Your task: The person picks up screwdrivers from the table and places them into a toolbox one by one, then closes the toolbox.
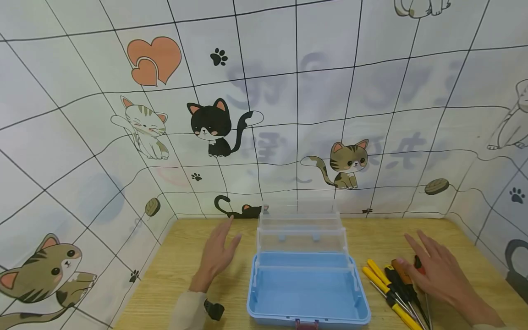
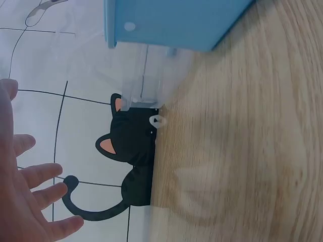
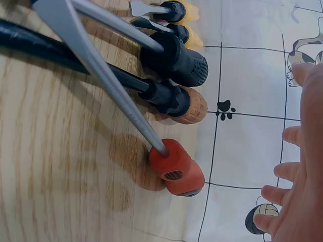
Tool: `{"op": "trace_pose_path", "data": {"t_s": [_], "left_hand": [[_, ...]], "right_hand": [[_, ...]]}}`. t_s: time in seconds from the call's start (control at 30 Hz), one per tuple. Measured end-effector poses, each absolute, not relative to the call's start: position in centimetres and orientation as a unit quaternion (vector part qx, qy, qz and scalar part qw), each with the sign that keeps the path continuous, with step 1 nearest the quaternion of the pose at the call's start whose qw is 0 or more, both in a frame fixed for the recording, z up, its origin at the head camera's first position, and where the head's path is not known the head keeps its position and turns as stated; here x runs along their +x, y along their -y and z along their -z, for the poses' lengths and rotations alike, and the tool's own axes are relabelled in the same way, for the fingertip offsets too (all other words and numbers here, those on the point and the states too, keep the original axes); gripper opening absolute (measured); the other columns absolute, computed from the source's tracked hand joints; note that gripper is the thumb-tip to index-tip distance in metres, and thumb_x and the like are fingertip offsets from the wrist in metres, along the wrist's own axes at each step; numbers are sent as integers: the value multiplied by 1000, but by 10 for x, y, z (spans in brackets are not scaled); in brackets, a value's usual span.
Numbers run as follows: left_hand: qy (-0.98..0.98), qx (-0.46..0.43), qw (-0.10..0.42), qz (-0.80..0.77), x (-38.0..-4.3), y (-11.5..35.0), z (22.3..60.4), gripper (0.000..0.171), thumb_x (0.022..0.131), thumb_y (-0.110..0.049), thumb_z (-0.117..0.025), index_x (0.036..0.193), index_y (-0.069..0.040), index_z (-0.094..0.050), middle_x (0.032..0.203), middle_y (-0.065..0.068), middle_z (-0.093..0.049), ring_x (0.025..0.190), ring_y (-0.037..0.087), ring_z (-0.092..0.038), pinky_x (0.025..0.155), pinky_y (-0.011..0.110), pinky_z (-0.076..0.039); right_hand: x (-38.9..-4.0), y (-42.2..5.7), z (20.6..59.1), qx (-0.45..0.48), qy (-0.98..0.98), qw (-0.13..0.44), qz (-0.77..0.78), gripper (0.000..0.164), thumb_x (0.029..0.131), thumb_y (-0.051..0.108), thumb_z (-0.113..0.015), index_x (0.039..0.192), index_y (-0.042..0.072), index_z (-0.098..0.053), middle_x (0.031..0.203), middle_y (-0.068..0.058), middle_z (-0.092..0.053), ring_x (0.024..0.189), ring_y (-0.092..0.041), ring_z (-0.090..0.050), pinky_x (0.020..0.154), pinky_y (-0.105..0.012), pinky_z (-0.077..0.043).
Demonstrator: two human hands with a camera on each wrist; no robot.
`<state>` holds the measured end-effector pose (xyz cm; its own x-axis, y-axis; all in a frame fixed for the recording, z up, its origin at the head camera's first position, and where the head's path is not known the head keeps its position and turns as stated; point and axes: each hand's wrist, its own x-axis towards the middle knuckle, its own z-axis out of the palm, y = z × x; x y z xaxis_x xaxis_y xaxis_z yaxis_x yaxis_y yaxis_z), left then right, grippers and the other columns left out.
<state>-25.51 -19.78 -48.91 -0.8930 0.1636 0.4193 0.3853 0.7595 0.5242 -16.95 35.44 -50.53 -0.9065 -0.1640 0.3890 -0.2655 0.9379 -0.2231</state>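
Note:
A light blue toolbox (image 1: 305, 293) sits on the table with its clear lid (image 1: 302, 240) raised at the back. My left hand (image 1: 217, 252) is left of the box, fingers spread and holding nothing. To the right of the box lies a bunch of screwdrivers, handles toward the wall. Above the right side of this bunch, my right hand (image 1: 439, 270) stretches out with loose, spread fingers. In the right wrist view I see a red-handled screwdriver (image 3: 176, 166), a brown-handled one (image 3: 191, 106), a black-handled one (image 3: 181, 60) and yellow-handled ones (image 3: 187, 12).
The wooden table (image 1: 185, 243) ends at a white wall sheet (image 1: 280, 137) printed with cats and grid lines, which also runs along both sides. A pinkish latch (image 1: 307, 324) is on the box's front. A black strap piece (image 1: 214, 310) sits at my left wrist.

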Motion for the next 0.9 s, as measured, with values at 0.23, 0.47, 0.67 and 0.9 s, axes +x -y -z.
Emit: {"op": "trace_pose_path", "data": {"t_s": [0.23,0.47,0.67,0.9], "left_hand": [[907,-138,126,378,-258,188,487,60,103,-42,-49,156,-21,-32,158,9,-35,144,38,-33,115,61,-25],[896,-140,94,411,-260,178,488,61,102,-45,-49,157,-27,-28,160,6,-33,145,37,-31,114,64,-23],[880,-151,71,444,-264,168,489,62,101,-48,-49,157,-35,-25,158,6,-36,144,36,-34,112,66,-26],[865,-157,55,473,-267,160,494,64,101,-51,-49,157,-38,-22,157,8,-39,142,31,-38,112,59,-32]], "right_hand": [[-170,-359,502,78,974,151,-151,80,99,44,-56,158,8,-17,151,-41,-22,122,-63,-32,94,-75,-26],[-170,-363,501,56,976,136,-162,79,98,45,-57,156,3,-23,146,-44,-27,118,-66,-34,86,-78,-28],[-170,-369,505,53,972,135,-183,79,98,43,-59,155,2,-23,146,-45,-25,114,-69,-35,78,-82,-29],[-170,-375,510,41,968,116,-220,80,99,41,-57,157,2,-18,147,-47,-20,116,-72,-29,81,-82,-26]]}}
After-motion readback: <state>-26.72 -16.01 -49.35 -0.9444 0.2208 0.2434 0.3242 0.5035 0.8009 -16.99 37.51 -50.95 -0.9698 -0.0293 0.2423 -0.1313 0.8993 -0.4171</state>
